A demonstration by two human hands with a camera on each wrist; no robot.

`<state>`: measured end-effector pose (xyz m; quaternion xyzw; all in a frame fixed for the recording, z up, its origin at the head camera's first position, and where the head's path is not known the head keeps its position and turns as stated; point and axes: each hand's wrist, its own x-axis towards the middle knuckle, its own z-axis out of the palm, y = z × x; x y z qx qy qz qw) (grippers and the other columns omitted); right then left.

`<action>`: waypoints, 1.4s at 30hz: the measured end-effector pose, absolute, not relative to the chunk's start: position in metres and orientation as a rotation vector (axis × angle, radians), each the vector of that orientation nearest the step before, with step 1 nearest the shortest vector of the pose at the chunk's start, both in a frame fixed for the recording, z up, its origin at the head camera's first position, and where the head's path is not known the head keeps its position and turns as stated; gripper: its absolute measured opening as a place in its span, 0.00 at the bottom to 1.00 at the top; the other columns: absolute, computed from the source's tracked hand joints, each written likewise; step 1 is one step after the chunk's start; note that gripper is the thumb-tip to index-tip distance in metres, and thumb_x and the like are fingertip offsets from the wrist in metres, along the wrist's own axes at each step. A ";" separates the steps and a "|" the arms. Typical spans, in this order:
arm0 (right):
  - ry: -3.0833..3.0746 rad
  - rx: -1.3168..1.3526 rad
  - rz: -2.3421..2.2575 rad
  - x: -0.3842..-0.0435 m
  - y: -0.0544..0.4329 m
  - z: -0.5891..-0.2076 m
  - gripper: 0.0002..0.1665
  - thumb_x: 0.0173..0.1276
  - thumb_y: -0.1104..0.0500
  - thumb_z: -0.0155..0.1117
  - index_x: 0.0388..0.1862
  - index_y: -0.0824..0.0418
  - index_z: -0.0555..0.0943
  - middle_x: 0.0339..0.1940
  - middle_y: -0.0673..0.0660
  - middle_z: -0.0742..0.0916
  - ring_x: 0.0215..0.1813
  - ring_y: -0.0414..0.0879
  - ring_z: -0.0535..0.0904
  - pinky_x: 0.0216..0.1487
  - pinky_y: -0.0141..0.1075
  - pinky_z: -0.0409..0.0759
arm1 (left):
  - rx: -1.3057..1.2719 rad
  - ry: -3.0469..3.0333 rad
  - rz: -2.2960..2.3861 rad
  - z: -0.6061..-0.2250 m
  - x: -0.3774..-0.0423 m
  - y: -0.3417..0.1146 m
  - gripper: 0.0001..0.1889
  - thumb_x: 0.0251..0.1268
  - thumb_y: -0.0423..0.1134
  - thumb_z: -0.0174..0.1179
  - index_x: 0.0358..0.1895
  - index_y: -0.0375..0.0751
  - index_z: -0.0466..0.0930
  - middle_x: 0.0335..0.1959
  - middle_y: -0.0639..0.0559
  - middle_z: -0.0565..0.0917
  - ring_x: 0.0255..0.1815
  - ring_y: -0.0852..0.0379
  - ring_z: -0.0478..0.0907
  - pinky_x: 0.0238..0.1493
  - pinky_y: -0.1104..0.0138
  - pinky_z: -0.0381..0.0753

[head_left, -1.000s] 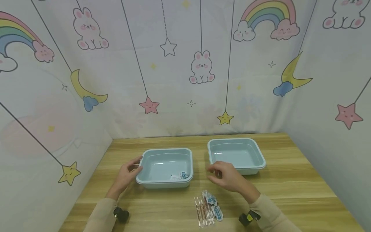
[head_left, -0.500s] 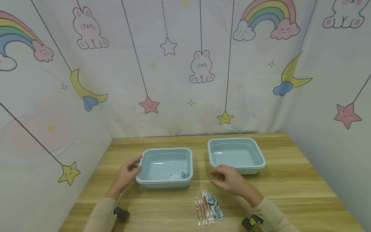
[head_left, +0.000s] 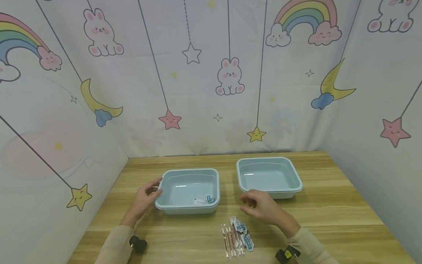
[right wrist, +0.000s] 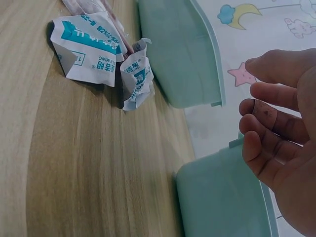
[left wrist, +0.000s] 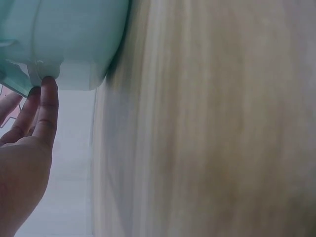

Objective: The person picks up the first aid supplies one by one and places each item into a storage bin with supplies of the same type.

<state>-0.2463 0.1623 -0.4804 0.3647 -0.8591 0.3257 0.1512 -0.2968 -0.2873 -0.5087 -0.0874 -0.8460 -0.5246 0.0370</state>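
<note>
My left hand (head_left: 144,197) rests its fingertips against the left side of the left pale blue plastic basin (head_left: 188,209). In the left wrist view, its straight fingers (left wrist: 48,106) touch the basin's outer wall. Inside that basin lie small white packets (head_left: 209,199) with blue print. My right hand (head_left: 262,207) hovers in front of the right basin (head_left: 286,195), fingers loosely bent, holding nothing; one finger wears a bandage (right wrist: 265,114). Below it on the table lie thin brown swabs (head_left: 229,242) in clear wrappers, side by side, and crumpled white packets (right wrist: 91,49) with teal print.
The wood-grain table (head_left: 178,238) has a patterned cloth wall (head_left: 197,143) at its back and sides. A gap separates the two basins. A black wrist camera (head_left: 137,244) sits at my left cuff, another (head_left: 287,253) at my right.
My right hand has drawn back slightly, toward me and to the right. My left hand, both basins, the swabs and the packets have stayed put.
</note>
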 end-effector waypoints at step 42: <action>-2.710 1.165 0.953 -0.240 0.163 -0.501 0.17 0.58 0.55 0.73 0.44 0.62 0.84 0.38 0.53 0.88 0.35 0.38 0.79 0.36 0.28 0.78 | -0.259 -2.585 -1.649 -0.508 -0.297 -0.288 0.28 0.68 0.39 0.61 0.69 0.38 0.68 0.66 0.38 0.73 0.52 0.56 0.75 0.48 0.73 0.78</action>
